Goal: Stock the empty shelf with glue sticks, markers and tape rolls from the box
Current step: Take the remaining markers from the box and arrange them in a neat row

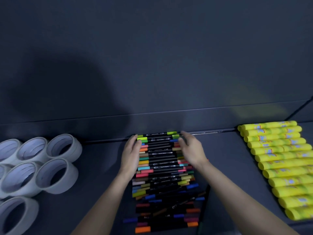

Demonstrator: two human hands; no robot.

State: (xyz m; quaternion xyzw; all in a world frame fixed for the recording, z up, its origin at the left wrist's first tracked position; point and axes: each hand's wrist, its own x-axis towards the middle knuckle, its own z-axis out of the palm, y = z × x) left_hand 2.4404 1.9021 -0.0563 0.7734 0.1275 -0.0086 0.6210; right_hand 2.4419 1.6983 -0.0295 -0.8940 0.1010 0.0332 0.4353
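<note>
A long stack of black markers (pixel 160 168) with coloured caps lies in the middle of the dark shelf (pixel 101 158), running from the back wall toward me. My left hand (pixel 131 153) presses flat against the caps on the left side of the far markers. My right hand (pixel 191 148) rests with relaxed fingers against the caps on the right side. White tape rolls (pixel 33 163) stand in a group at the left. Yellow glue sticks (pixel 279 163) lie in a neat row at the right.
The shelf's dark back wall (pixel 152 65) rises just behind the markers. Bare shelf strips lie between the markers and the tape rolls, and between the markers and the glue sticks. The nearest markers lie askew.
</note>
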